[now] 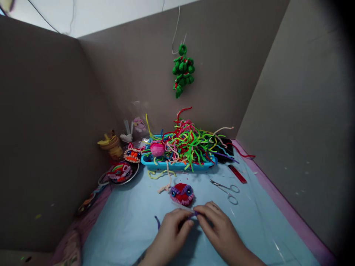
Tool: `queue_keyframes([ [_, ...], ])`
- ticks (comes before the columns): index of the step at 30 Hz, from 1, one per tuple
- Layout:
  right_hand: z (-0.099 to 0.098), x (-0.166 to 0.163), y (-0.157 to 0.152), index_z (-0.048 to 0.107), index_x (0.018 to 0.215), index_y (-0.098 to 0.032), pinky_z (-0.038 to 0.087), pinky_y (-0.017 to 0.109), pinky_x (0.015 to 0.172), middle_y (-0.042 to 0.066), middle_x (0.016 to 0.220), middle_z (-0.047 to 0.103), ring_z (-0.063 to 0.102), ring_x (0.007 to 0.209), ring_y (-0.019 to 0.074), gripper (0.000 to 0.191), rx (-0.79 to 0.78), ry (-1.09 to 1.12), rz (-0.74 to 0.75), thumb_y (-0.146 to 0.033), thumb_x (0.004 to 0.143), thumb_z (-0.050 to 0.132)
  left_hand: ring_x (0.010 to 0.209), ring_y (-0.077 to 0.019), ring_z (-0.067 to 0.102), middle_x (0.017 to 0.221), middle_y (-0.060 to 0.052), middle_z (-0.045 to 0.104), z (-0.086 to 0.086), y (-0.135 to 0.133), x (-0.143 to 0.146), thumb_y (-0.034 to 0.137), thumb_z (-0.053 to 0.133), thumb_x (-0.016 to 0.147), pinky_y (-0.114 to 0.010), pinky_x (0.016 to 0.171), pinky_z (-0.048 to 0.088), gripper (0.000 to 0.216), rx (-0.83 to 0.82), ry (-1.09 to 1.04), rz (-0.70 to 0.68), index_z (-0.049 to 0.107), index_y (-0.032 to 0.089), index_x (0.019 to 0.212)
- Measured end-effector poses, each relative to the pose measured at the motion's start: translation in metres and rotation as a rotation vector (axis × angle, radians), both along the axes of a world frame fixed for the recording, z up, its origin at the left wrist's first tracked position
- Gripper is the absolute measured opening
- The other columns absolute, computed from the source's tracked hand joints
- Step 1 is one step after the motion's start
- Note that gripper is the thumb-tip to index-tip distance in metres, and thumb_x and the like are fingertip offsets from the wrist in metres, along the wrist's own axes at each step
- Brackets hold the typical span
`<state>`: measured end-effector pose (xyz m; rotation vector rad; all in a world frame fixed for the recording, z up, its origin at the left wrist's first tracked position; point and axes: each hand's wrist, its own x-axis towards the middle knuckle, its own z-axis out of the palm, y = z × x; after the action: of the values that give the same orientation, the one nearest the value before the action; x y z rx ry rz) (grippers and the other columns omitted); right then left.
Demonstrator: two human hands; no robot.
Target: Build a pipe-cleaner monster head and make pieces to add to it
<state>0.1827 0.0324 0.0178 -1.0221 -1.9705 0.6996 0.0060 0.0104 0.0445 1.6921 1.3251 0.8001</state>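
My left hand [170,231] and my right hand [219,227] meet low in the middle of the view, fingertips pinched together on a short purple pipe cleaner [194,214]. One end of the purple strand [157,221] curls out to the left of my left hand. Just beyond my fingers lies a red and purple pipe-cleaner figure [182,193] with two dark bead eyes, on the light blue table cover [130,218].
A blue tray [177,165] heaped with coloured pipe cleaners stands behind, with a pink ball [157,149] in it. Scissors [226,189] and a red strip [237,173] lie at right. More figures [120,172] sit at left. A green ornament [182,70] hangs on the cardboard wall.
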Motion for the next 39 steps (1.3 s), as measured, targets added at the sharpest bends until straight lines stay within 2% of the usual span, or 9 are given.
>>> queue_keyframes([
  [3, -0.006, -0.001, 0.001, 0.064, 0.099, -0.021, 0.048, 0.034, 0.074, 0.006, 0.087, 0.064, 0.059, 0.084, 0.0219, 0.022, 0.021, -0.065, -0.070, -0.012, 0.089, 0.047, 0.091, -0.0204, 0.065, 0.100, -0.009, 0.073, 0.000, -0.003, 0.001, 0.023, 0.050, 0.090, -0.029, 0.082, 0.048, 0.025, 0.089, 0.156, -0.040, 0.067, 0.019, 0.108],
  [11, 0.004, -0.001, 0.001, 0.066, 0.096, -0.020, 0.046, 0.035, 0.077, 0.006, 0.085, 0.066, 0.059, 0.085, 0.0220, 0.022, -0.010, -0.161, -0.095, -0.008, 0.087, 0.049, 0.079, -0.0182, 0.064, 0.086, -0.007, 0.069, -0.006, -0.001, -0.001, 0.018, 0.047, 0.090, -0.026, 0.071, 0.049, 0.019, 0.263, 0.358, -0.007, 0.066, 0.019, 0.094],
  [17, 0.007, 0.000, 0.002, 0.069, 0.096, -0.021, 0.044, 0.031, 0.075, 0.004, 0.082, 0.065, 0.058, 0.084, 0.0208, 0.022, -0.072, -0.276, -0.068, -0.009, 0.086, 0.053, 0.070, -0.0180, 0.063, 0.078, -0.006, 0.067, -0.018, 0.000, -0.003, 0.019, 0.046, 0.092, -0.025, 0.061, 0.047, 0.022, 0.452, 0.528, -0.045, 0.068, 0.019, 0.095],
  [22, 0.008, 0.000, 0.001, 0.070, 0.093, -0.022, 0.043, 0.029, 0.073, 0.003, 0.081, 0.064, 0.057, 0.084, 0.0198, 0.023, -0.101, -0.352, -0.028, -0.009, 0.088, 0.052, 0.067, -0.0166, 0.063, 0.076, -0.005, 0.067, -0.019, 0.000, -0.002, 0.023, 0.047, 0.093, -0.024, 0.060, 0.045, 0.022, 0.488, 0.592, -0.092, 0.069, 0.020, 0.091],
  [26, 0.010, -0.001, 0.001, 0.068, 0.089, -0.021, 0.042, 0.028, 0.071, 0.002, 0.078, 0.062, 0.056, 0.082, 0.0190, 0.021, -0.083, -0.410, 0.049, -0.008, 0.087, 0.052, 0.069, -0.0175, 0.062, 0.076, -0.006, 0.066, -0.014, 0.001, -0.001, 0.022, 0.046, 0.092, -0.025, 0.062, 0.045, 0.022, 0.419, 0.547, -0.055, 0.068, 0.020, 0.089],
  [32, 0.003, 0.003, 0.005, 0.067, 0.091, -0.021, 0.041, 0.031, 0.079, 0.003, 0.083, 0.063, 0.054, 0.088, 0.0193, 0.015, 0.013, -0.451, 0.160, -0.012, 0.089, 0.055, 0.074, -0.0185, 0.062, 0.078, -0.005, 0.067, 0.001, 0.005, 0.000, 0.025, 0.050, 0.088, -0.026, 0.066, 0.045, 0.021, 0.131, 0.361, 0.002, 0.069, 0.019, 0.082],
  [36, 0.002, 0.008, 0.006, 0.065, 0.090, -0.021, 0.040, 0.032, 0.081, 0.003, 0.084, 0.061, 0.052, 0.087, 0.0186, 0.015, 0.060, -0.401, 0.207, -0.010, 0.088, 0.056, 0.070, -0.0175, 0.059, 0.074, -0.004, 0.067, 0.000, 0.009, -0.003, 0.024, 0.053, 0.081, -0.026, 0.065, 0.042, 0.018, -0.038, 0.217, 0.011, 0.069, 0.017, 0.075],
  [39, 0.006, 0.009, 0.006, 0.065, 0.089, -0.021, 0.039, 0.033, 0.081, 0.003, 0.082, 0.061, 0.052, 0.086, 0.0186, 0.017, 0.093, -0.348, 0.259, -0.008, 0.088, 0.054, 0.065, -0.0148, 0.054, 0.068, -0.002, 0.064, -0.001, 0.012, -0.008, 0.025, 0.054, 0.077, -0.024, 0.060, 0.039, 0.018, -0.192, 0.101, -0.037, 0.067, 0.014, 0.071],
])
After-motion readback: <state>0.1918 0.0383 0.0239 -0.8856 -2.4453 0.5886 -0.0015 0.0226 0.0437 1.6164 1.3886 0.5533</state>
